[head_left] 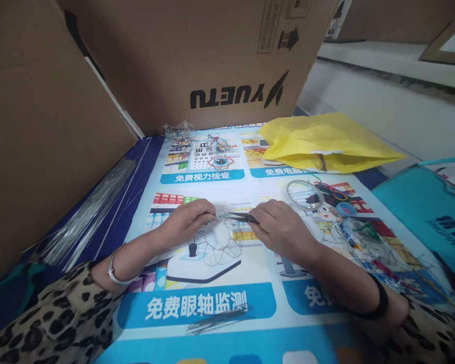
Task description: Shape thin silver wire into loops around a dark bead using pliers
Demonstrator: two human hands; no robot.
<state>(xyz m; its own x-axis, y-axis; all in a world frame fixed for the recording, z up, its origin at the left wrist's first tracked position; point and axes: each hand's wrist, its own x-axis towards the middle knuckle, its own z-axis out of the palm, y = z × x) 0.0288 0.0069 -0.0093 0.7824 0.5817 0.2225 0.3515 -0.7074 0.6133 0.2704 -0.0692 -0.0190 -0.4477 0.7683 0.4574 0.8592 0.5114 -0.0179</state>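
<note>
Between my hands hangs a thin wire flower (219, 233), a ring of looped petals above the printed sheet. My left hand (191, 218) is closed, thumb and fingers pinching the flower's upper left edge. My right hand (282, 230) is closed round dark needle-nose pliers (241, 217); their handles are mostly hidden in the palm. The pliers' slim jaws point left, with their tips at the wire near my left fingertips. Whether the jaws grip the wire is too fine to tell. Below the flower, a small bunch of short dark wires (220, 319) lies on the sheet.
Large cardboard boxes (167, 60) wall off the back and left. Straight wires (93, 212) lie at left. Tangled wire pieces (217, 144) sit at the back. At right are a yellow bag (326, 139), a tape roll (305, 195), tangled coloured wires (358, 230) and a teal bag (424, 207).
</note>
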